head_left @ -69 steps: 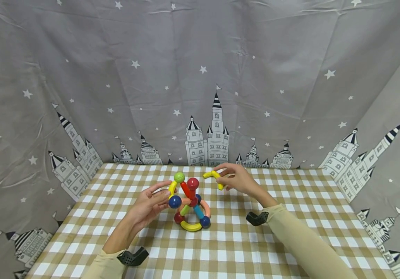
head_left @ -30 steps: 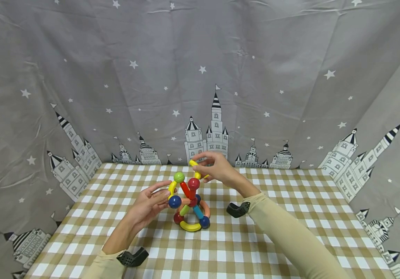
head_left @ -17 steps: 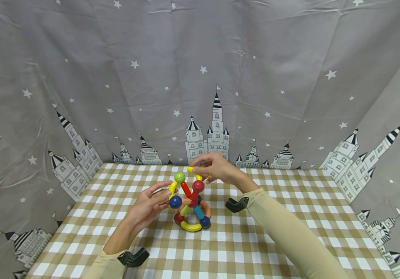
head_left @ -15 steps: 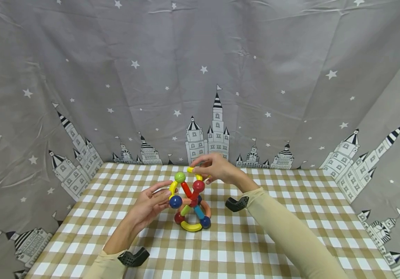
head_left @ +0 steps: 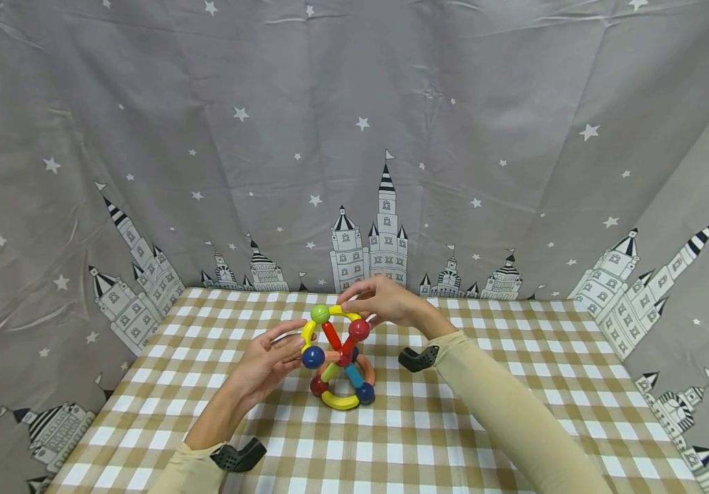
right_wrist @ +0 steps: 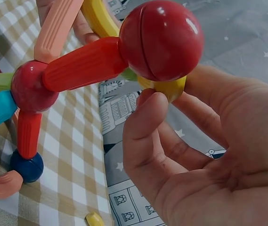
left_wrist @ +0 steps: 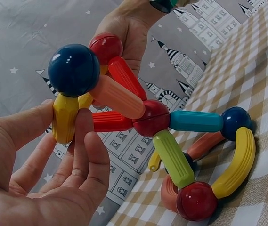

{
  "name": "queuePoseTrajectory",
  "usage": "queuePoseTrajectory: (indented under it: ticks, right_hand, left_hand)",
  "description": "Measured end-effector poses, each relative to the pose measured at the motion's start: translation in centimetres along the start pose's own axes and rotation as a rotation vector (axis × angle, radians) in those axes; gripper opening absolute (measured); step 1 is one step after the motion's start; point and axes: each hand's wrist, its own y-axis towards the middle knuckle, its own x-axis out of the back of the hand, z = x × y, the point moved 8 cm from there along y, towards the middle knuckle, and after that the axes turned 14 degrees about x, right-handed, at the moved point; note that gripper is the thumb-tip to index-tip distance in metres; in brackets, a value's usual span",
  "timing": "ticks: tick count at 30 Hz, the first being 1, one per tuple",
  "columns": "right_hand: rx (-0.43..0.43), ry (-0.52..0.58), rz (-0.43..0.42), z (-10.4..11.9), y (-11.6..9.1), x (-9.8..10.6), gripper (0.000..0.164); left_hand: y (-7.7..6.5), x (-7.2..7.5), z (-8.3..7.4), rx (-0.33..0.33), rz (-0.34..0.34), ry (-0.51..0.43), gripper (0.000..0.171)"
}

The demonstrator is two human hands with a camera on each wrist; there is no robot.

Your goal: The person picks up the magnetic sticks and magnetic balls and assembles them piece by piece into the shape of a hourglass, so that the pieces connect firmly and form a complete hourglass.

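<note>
A figure of magnetic sticks and balls stands on the table. Its central red ball (head_left: 343, 357) bears sticks reaching up and down. My left hand (head_left: 268, 360) pinches the left yellow curved stick (left_wrist: 64, 118), which joins the upper blue ball (left_wrist: 73, 69) to the green ball (head_left: 320, 313). At the top, my right hand (head_left: 388, 302) pinches another yellow curved stick (head_left: 344, 312) between thumb and finger. One end meets the green ball, the other the upper red ball (right_wrist: 162, 40). In the right wrist view that red ball covers much of this stick.
A loose yellow piece (right_wrist: 94, 219) lies on the table behind the figure. The base has a lower blue ball (head_left: 364, 392), a lower red ball (head_left: 319, 386) and curved sticks. Checked cloth (head_left: 484, 425) covers the table; a grey castle-print curtain (head_left: 453, 137) hangs behind.
My right hand has carried the yellow curved stick left and down onto the figure, bridging the green and red balls. The upper red ball has shifted right. My left hand keeps its grip.
</note>
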Motion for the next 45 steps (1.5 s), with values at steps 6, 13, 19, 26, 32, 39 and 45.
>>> queuePoseTrajectory:
  ticks: [6, 13, 19, 26, 32, 39, 45]
  right_hand:
    - [0.007, 0.010, 0.004, -0.29, 0.16, 0.05, 0.024]
    - [0.011, 0.017, 0.003, -0.39, 0.12, 0.05, 0.025]
    - [0.009, 0.023, 0.010, -0.40, 0.20, -0.02, 0.027]
    - [0.005, 0.025, 0.010, -0.55, 0.40, 0.06, 0.027]
    - [0.002, 0.030, 0.003, -0.83, 0.59, 0.20, 0.028]
    - [0.016, 0.032, 0.009, -0.73, 0.58, 0.24, 0.028]
    - [0.059, 0.011, 0.022, -0.98, 0.63, 0.54, 0.033]
  left_hand:
    - [-0.04, -0.05, -0.04, -0.001, 0.001, -0.003, 0.056]
    - [0.03, -0.02, 0.08, -0.003, -0.001, -0.005, 0.056]
    - [-0.16, -0.18, 0.15, -0.019, 0.020, -0.017, 0.053]
    - [-0.30, -0.41, 0.06, -0.027, 0.026, -0.003, 0.051]
    - [-0.40, -0.55, 0.08, -0.025, 0.026, 0.001, 0.053]
    - [-0.34, -0.51, 0.16, -0.021, 0.011, -0.002, 0.052]
    - [-0.37, -0.38, 0.21, -0.010, -0.010, -0.014, 0.051]
